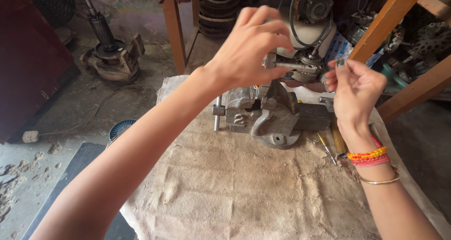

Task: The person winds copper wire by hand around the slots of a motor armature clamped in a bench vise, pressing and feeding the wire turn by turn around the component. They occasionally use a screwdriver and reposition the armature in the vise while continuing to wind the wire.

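Burlap-covered bench [225, 188], grey bench vise [270, 115] at centre far edge. Left hand [249, 50] above the vise, fingers curled around a small metal shaft part [289, 65]. Right hand [354, 92] just right of it, fingertips pinched on a tiny piece, too small to identify. Step looks like fitting parts together; next needs fine alignment. Screwdrivers [331, 146] lie near right.

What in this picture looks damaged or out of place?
The concrete floor at lower left is broken, with loose rubble. A rusty motor rotor stands on the floor. Tools lie loose beside the bench vise. Both hands, the left hand and the right hand, work above it.
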Demonstrator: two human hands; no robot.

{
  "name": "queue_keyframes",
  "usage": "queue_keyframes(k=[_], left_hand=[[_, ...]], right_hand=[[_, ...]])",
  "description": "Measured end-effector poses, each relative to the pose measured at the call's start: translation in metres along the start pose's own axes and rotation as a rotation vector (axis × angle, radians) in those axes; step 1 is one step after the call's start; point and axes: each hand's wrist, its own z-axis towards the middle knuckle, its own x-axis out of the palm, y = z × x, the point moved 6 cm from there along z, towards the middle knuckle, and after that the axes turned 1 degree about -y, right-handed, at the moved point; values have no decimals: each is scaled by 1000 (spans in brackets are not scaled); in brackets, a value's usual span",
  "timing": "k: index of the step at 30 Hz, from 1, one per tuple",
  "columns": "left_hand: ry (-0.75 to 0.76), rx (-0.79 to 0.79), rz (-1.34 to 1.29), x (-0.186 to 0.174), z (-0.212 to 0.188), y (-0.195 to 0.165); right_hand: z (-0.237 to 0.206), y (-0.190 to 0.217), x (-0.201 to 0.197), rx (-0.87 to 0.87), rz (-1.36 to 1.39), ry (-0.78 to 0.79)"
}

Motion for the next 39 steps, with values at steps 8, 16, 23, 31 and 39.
queue_keyframes(k=[8, 16, 23, 31, 39], left_hand=[[366, -346, -328, 70, 30, 57], [243, -497, -538, 80, 13, 72], [127, -455, -505, 74, 14, 67], [-1, -512, -493, 34, -13, 59], [-180, -516, -269, 7, -31, 39]], right_hand=[[0, 32, 25, -105, 23, 48], [-5, 47, 80, -414, -413, 258], [-1, 17, 85, -147, -307, 286], [-4, 6, 85, -207, -396, 170], [-5, 9, 87, -311, -481, 150]])
